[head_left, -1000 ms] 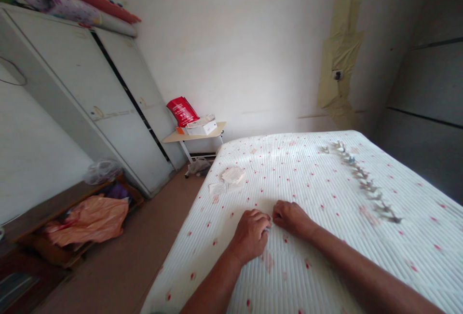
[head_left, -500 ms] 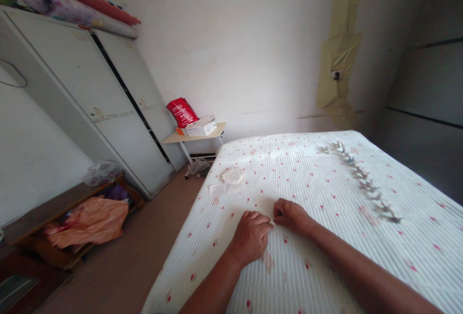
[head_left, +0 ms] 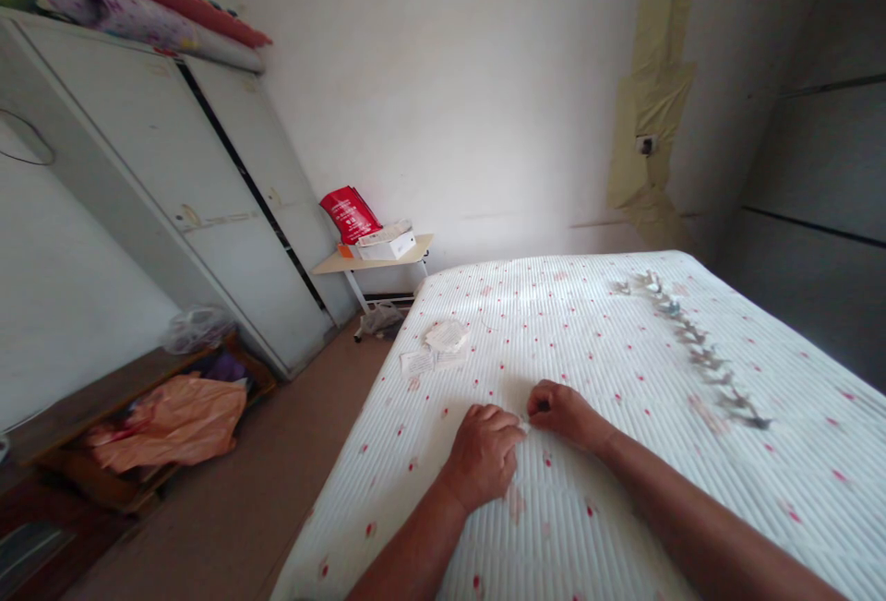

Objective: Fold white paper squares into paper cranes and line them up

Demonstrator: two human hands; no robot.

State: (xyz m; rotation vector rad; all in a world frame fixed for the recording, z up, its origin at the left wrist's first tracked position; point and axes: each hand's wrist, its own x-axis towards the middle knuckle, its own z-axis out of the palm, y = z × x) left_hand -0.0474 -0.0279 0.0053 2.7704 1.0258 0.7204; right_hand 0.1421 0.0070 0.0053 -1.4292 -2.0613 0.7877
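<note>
My left hand (head_left: 483,453) rests low over the mattress (head_left: 568,324), its fingers bent and pressed together around a small piece of folded paper (head_left: 524,426). Only a pale tip of that paper shows past the fingertips. Right beside it, my right hand (head_left: 562,412) is curled in a pinch at the paper's end, thumb and forefinger forming a ring. Further off on the left lie several printed paper pieces (head_left: 447,335). To the right, a line of small folded paper cranes (head_left: 692,342) runs across the mattress.
Beyond the mattress stands a small table (head_left: 329,264) with a red bag (head_left: 350,213) and a white box (head_left: 388,246). A grey cabinet (head_left: 228,204) is at left, near a low wooden bench (head_left: 89,398) with orange cloth (head_left: 173,421). A wall socket (head_left: 646,145) sits ahead.
My right hand has shifted slightly right, away from my left fingers, and its finger ring has opened a little. A bit more of the paper's tip shows. The left hand has barely moved.
</note>
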